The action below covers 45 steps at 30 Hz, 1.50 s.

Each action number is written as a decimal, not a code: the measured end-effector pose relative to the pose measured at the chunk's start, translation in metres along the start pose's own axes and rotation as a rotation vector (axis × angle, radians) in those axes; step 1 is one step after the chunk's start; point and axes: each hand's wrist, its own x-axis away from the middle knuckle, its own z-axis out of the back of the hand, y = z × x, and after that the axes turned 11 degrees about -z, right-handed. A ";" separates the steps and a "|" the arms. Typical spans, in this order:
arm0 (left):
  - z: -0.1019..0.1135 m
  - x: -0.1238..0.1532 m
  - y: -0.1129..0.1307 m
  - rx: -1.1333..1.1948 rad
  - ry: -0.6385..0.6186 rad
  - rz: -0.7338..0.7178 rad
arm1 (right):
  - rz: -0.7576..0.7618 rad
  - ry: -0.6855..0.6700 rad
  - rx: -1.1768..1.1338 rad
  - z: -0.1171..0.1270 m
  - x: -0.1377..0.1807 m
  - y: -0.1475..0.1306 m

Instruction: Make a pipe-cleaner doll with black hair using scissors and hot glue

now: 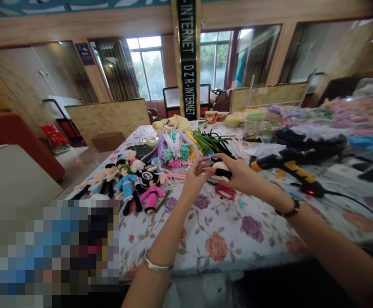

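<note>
My right hand [240,172] is curled around a small pink and black ball [220,169], holding it up over the flowery cloth [181,252]. My left hand [198,174] is half bent, thumb right by the ball; I can't tell if it grips too. Red scissors [226,193] lie just below my right hand. The glue gun [293,169] is to the right, its red light on. Little dolls [128,186] lie to the left, and fuzzy sticks [176,150] are piled behind.
</note>
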 end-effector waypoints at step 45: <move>0.005 -0.002 -0.002 -0.052 0.040 -0.084 | -0.548 -0.469 -0.921 0.023 0.006 0.000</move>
